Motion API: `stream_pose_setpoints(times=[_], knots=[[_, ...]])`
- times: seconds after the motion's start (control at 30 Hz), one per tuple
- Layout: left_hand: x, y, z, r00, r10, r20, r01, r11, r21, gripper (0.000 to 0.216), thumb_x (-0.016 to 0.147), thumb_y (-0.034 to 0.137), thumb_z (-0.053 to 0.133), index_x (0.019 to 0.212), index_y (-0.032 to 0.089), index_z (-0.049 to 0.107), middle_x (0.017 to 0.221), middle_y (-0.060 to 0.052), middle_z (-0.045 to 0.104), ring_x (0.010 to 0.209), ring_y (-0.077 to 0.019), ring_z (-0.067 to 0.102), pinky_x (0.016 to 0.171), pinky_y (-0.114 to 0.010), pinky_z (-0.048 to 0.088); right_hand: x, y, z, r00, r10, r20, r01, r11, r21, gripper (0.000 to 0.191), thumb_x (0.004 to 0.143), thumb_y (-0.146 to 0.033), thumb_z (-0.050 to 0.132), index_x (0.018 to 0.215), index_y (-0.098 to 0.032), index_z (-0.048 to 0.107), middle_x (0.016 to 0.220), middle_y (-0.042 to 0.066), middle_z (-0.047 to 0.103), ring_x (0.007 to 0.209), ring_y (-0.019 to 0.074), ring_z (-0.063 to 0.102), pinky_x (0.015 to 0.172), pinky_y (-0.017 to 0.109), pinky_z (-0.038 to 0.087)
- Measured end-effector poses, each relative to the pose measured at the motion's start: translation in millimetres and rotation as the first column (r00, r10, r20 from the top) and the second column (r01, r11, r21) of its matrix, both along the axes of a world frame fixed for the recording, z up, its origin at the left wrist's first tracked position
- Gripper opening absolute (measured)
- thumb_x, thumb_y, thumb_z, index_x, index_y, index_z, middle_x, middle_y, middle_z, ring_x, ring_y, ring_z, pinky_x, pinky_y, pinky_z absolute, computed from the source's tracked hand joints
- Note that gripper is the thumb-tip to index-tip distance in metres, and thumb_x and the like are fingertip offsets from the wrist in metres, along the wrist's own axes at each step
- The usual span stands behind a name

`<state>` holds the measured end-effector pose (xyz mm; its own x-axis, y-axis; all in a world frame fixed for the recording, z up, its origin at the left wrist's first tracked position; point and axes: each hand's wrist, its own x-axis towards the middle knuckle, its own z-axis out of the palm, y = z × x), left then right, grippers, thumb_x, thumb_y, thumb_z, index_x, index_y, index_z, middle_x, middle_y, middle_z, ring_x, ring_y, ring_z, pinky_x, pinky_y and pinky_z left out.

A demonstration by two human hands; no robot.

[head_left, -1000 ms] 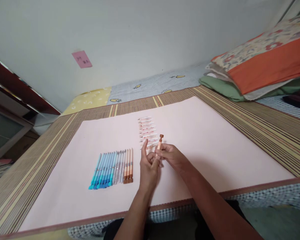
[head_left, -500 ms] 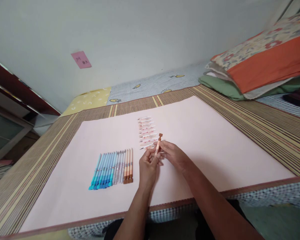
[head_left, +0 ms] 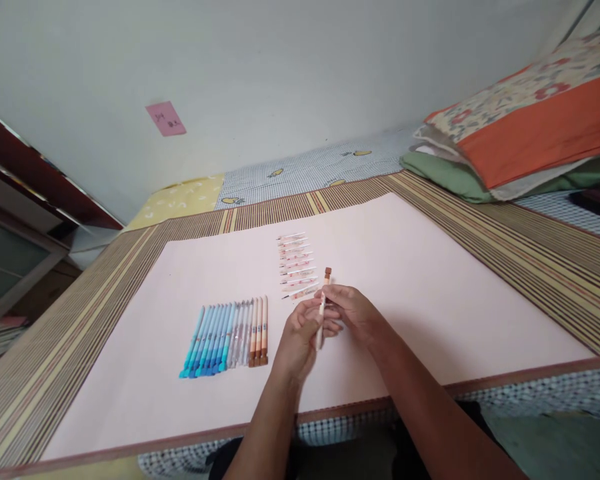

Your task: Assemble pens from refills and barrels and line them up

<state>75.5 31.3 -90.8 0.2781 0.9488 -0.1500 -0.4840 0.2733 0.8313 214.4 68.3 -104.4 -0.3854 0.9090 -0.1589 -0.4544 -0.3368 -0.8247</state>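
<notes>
Between my two hands is a pen (head_left: 322, 311) with a pale barrel and a brown end that points away from me. The fingers of my left hand (head_left: 300, 331) are closed round its lower part. My right hand (head_left: 354, 310) pinches it higher up, near the brown end. Left of my hands lies a row of pens: several blue pens (head_left: 210, 337), clear ones (head_left: 241, 333) and brown-and-peach ones (head_left: 259, 333). Beyond my hands, a column of thin white-and-pink pen refills (head_left: 297, 263) lies crosswise, with dark tips toward the left.
A pale pink sheet (head_left: 205, 267) covers much of the striped mat (head_left: 105, 287). Folded bedding with an orange band (head_left: 540, 157) is piled at the right. A pink note (head_left: 165, 119) is stuck on the wall behind.
The pen has turned more upright and shifted slightly right, so more of its pale lower barrel shows below my fingers. Both hands still grip it. The laid-out pens have not moved.
</notes>
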Motion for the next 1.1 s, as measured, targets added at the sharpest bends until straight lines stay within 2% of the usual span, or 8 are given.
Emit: stream_pose_setpoints(times=[0.13, 0.23, 0.3, 0.37, 0.53, 0.77, 0.9, 1.1], knots=[[-5, 2, -7.4, 0.999, -0.012, 0.052, 0.016, 0.996, -0.087, 0.05, 0.075, 0.035, 0.084, 0.113, 0.016, 0.056, 0.101, -0.013, 0.075, 0.069, -0.0175, 0.07, 0.059, -0.026, 0.049, 5, 0, 3.0, 0.999, 0.013, 0.053, -0.015, 0.999, 0.031, 0.037, 0.079, -0.051, 0.075, 0.083, -0.017, 0.062, 0.054, -0.005, 0.053, 0.04, 0.0108, 0.047, 0.038, 0.025, 0.037], [-7, 3, -8.3, 1.0, -0.009, -0.001, 0.009, 0.992, -0.122, 0.044, 0.074, 0.037, 0.084, 0.103, 0.013, 0.06, 0.091, -0.013, 0.076, 0.064, -0.0159, 0.068, 0.059, -0.025, 0.049, 9, 2, 5.1, 0.989, -0.077, 0.128, 0.068, 0.995, 0.068, 0.035, 0.073, -0.046, 0.082, 0.078, -0.017, 0.063, 0.061, -0.002, 0.058, 0.049, 0.0103, 0.049, 0.046, 0.025, 0.04], [-7, 3, -7.2, 0.998, -0.055, -0.043, 0.049, 0.99, -0.131, 0.04, 0.077, 0.041, 0.082, 0.095, 0.011, 0.064, 0.081, -0.012, 0.075, 0.059, -0.0142, 0.065, 0.06, -0.025, 0.049, 11, 4, 5.4, 0.98, -0.137, 0.144, 0.125, 0.988, 0.089, 0.035, 0.069, -0.044, 0.084, 0.074, -0.016, 0.064, 0.066, -0.002, 0.06, 0.057, 0.01, 0.051, 0.055, 0.026, 0.044], [-6, 2, -6.1, 0.993, -0.108, -0.046, 0.101, 0.987, -0.126, 0.039, 0.079, 0.045, 0.078, 0.09, 0.009, 0.066, 0.072, -0.01, 0.072, 0.055, -0.0125, 0.062, 0.057, -0.024, 0.045, 12, 5, 4.8, 0.981, -0.133, 0.141, 0.12, 0.988, 0.094, 0.034, 0.069, -0.044, 0.084, 0.075, -0.016, 0.065, 0.068, -0.002, 0.06, 0.06, 0.0103, 0.051, 0.061, 0.027, 0.045], [-4, 1, -4.8, 0.993, -0.098, 0.072, 0.106, 0.986, -0.129, 0.036, 0.081, 0.044, 0.077, 0.084, 0.009, 0.067, 0.061, -0.005, 0.065, 0.045, -0.0076, 0.051, 0.049, -0.021, 0.035, 11, 6, 2.2, 0.987, -0.057, 0.148, 0.046, 0.996, 0.074, 0.036, 0.07, -0.044, 0.084, 0.085, -0.016, 0.066, 0.066, -0.001, 0.061, 0.058, 0.0124, 0.053, 0.057, 0.029, 0.044], [-4, 2, -6.0, 0.986, -0.151, 0.071, 0.16, 0.975, -0.155, 0.038, 0.078, 0.045, 0.079, 0.087, 0.01, 0.066, 0.071, -0.013, 0.073, 0.052, -0.015, 0.064, 0.051, -0.023, 0.045, 10, 5, 1.8, 0.996, 0.001, 0.091, -0.006, 0.999, 0.05, 0.036, 0.071, -0.044, 0.083, 0.078, -0.018, 0.059, 0.059, -0.003, 0.059, 0.05, 0.0107, 0.051, 0.048, 0.025, 0.04], [-6, 3, -8.1, 0.985, -0.154, 0.083, 0.166, 0.972, -0.165, 0.037, 0.078, 0.043, 0.079, 0.086, 0.01, 0.065, 0.073, -0.013, 0.074, 0.052, -0.0146, 0.064, 0.051, -0.023, 0.046, 9, 7, 0.3, 0.994, -0.013, 0.112, 0.008, 0.999, 0.049, 0.035, 0.07, -0.043, 0.084, 0.076, -0.017, 0.06, 0.058, -0.002, 0.059, 0.051, 0.0102, 0.05, 0.049, 0.024, 0.038], [-5, 4, -8.7, 0.986, -0.141, 0.085, 0.153, 0.975, -0.16, 0.032, 0.08, 0.038, 0.08, 0.086, 0.011, 0.063, 0.071, -0.009, 0.073, 0.052, -0.0107, 0.062, 0.05, -0.019, 0.042, 12, 7, 4.7, 0.99, -0.08, 0.116, 0.075, 0.996, 0.047, 0.031, 0.068, -0.037, 0.084, 0.08, -0.017, 0.064, 0.072, 0.0, 0.066, 0.058, 0.0093, 0.051, 0.056, 0.024, 0.041]])
